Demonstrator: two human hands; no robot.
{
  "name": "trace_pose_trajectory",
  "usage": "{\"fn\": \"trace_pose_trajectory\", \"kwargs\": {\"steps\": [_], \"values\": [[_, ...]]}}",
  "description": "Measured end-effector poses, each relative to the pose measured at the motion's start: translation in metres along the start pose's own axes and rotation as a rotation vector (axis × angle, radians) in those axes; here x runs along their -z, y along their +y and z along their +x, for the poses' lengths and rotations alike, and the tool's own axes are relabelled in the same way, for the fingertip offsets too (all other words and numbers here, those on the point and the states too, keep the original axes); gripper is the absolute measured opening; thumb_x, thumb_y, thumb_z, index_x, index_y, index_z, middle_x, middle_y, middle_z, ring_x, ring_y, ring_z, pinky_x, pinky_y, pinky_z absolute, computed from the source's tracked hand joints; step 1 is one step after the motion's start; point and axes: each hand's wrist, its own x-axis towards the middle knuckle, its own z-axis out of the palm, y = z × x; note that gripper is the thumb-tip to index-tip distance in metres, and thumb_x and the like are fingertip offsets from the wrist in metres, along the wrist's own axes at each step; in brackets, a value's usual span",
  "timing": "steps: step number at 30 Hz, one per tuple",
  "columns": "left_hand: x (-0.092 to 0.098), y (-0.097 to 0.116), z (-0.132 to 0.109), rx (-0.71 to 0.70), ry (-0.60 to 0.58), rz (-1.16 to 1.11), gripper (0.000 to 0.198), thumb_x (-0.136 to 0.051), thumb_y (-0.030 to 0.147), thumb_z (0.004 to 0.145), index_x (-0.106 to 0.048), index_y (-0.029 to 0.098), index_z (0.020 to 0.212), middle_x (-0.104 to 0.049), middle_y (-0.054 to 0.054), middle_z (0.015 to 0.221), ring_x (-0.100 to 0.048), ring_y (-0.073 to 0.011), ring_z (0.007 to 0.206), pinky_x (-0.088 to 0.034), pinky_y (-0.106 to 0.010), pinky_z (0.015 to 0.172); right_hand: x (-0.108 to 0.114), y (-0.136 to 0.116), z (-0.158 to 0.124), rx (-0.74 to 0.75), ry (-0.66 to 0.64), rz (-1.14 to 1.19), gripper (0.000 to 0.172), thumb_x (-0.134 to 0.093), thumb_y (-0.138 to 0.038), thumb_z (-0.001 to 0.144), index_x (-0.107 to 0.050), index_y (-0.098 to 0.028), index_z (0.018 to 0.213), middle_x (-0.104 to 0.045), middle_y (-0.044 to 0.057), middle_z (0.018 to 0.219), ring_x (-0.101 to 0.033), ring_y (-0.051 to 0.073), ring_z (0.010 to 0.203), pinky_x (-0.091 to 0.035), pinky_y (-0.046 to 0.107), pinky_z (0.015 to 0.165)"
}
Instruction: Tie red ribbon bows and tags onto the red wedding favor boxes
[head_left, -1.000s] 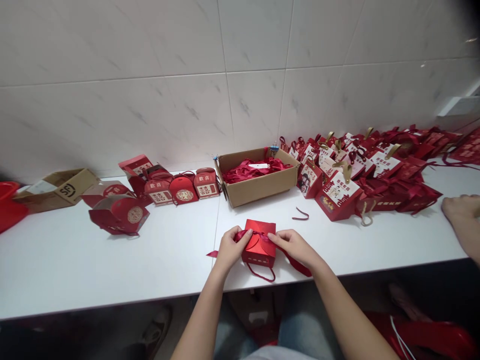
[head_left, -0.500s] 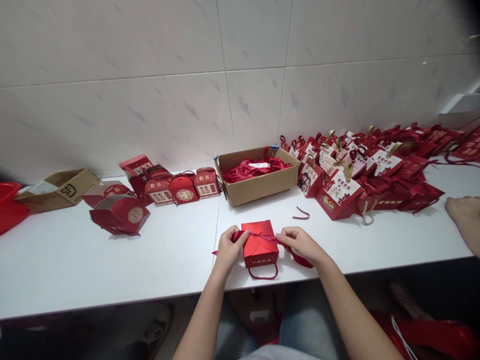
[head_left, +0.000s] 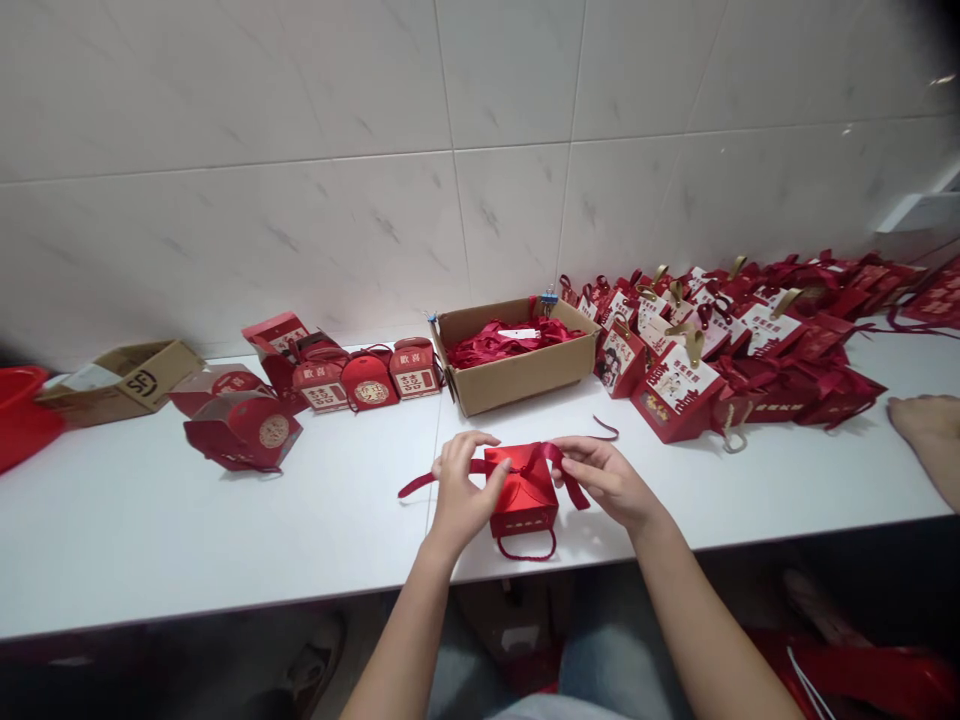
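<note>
A small red box (head_left: 523, 522) with a twisted red cord handle sits near the table's front edge. A dark red ribbon (head_left: 417, 485) crosses its top, with a knot near the middle. My left hand (head_left: 463, 492) holds the box at its left side, the thumb pressing on the knot and the index finger by the back edge. My right hand (head_left: 609, 480) pinches the ribbon in a raised loop above the box's right side, and a ribbon end hangs beside those fingers.
Behind the box stands a cardboard carton (head_left: 525, 375) of red ribbons. Many red gift boxes (head_left: 679, 395) crowd the right; several more boxes (head_left: 367, 380) and an open carton (head_left: 135, 385) stand left. A thin cord (head_left: 606, 428) lies nearby. Another person's hand (head_left: 926, 430) rests far right.
My right hand has brought its ribbon part up and inward into a loop. My left thumb has moved right onto the knot, and the left ribbon end now stretches further out.
</note>
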Motion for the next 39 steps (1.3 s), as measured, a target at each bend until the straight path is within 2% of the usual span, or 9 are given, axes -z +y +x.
{"fn": "trace_pose_trajectory", "kwargs": {"steps": [3,10,15,20,23,27,30,34,39], "values": [[-0.003,0.018,0.003,-0.109,-0.109,0.026,0.024,-0.065,0.029,0.075,-0.057,0.025,0.098,-0.065,-0.002,0.101,-0.058,-0.0219,0.096,-0.031,-0.042,0.091,-0.005,-0.001,0.001,0.004,-0.002,-0.032,0.025,-0.070,-0.030,0.074,-0.067,-0.023,0.098,-0.070,0.002,0.083,-0.065,0.014,0.073,-0.051,0.029,0.074],[-0.013,0.024,0.008,-0.124,0.090,-0.040,0.007,-0.056,0.016,0.077,-0.058,0.020,0.072,-0.064,0.001,0.074,-0.060,-0.0170,0.076,-0.035,-0.036,0.080,-0.010,-0.005,0.001,-0.065,0.015,-0.252,0.034,-0.069,-0.035,0.075,-0.060,-0.019,0.104,-0.062,-0.003,0.061,-0.063,0.014,0.066,-0.050,0.028,0.069],[-0.006,0.017,0.009,-0.129,-0.040,-0.235,0.006,-0.057,0.017,0.074,-0.062,0.020,0.077,-0.062,-0.003,0.084,-0.059,-0.0192,0.087,-0.042,-0.034,0.082,-0.020,0.003,0.011,-0.032,-0.077,-0.436,0.031,-0.063,-0.037,0.078,-0.068,-0.018,0.102,-0.064,0.001,0.070,-0.063,0.016,0.071,-0.049,0.029,0.069],[0.006,-0.011,0.010,0.177,-0.108,-0.359,0.024,-0.055,0.023,0.073,-0.058,0.022,0.097,-0.059,-0.007,0.110,-0.053,-0.0242,0.107,-0.041,-0.038,0.088,-0.024,0.013,0.015,0.119,0.091,-0.572,0.027,-0.060,-0.041,0.080,-0.071,-0.018,0.084,-0.065,0.009,0.100,-0.062,0.018,0.082,-0.050,0.030,0.070],[0.006,-0.030,0.008,0.353,-0.138,-0.326,0.025,-0.054,0.041,0.078,-0.058,0.019,0.088,-0.062,-0.006,0.094,-0.056,-0.0221,0.093,-0.042,-0.034,0.081,-0.026,0.013,0.014,0.105,0.084,-0.517,0.027,-0.059,-0.041,0.081,-0.071,-0.019,0.089,-0.067,0.009,0.102,-0.063,0.020,0.093,-0.049,0.031,0.079],[0.011,-0.037,0.007,0.456,-0.332,-0.299,0.042,-0.052,0.056,0.076,-0.050,0.017,0.061,-0.048,0.002,0.057,-0.046,-0.0135,0.059,-0.037,-0.026,0.060,-0.032,0.014,0.014,0.066,0.137,-0.502,0.026,-0.056,-0.039,0.082,-0.069,-0.018,0.088,-0.071,0.006,0.088,-0.065,0.020,0.082,-0.050,0.030,0.073],[0.027,-0.026,0.008,0.423,-0.331,-0.377,0.040,-0.054,0.052,0.077,-0.046,0.017,0.059,-0.039,0.005,0.053,-0.037,-0.0095,0.052,-0.031,-0.023,0.053,-0.038,0.017,0.016,0.066,0.254,-0.627,0.022,-0.055,-0.034,0.081,-0.069,-0.017,0.083,-0.072,0.006,0.081,-0.065,0.019,0.073,-0.049,0.029,0.067],[0.052,0.001,0.017,0.273,-0.374,-0.429,0.030,-0.061,0.043,0.076,-0.053,0.016,0.067,-0.047,0.003,0.062,-0.040,-0.0093,0.058,-0.032,-0.021,0.053,-0.046,0.016,0.019,0.094,0.344,-0.780,0.019,-0.054,-0.029,0.080,-0.069,-0.018,0.085,-0.072,0.005,0.080,-0.065,0.019,0.072,-0.048,0.028,0.066],[0.045,0.032,0.040,0.177,-0.460,-0.523,0.023,-0.068,0.036,0.071,-0.057,0.015,0.072,-0.054,0.000,0.065,-0.049,-0.0105,0.062,-0.040,-0.022,0.058,-0.049,0.002,0.017,0.228,0.091,-0.928,0.021,-0.051,-0.018,0.080,-0.070,-0.022,0.090,-0.072,0.004,0.088,-0.064,0.018,0.080,-0.046,0.029,0.074]]}}
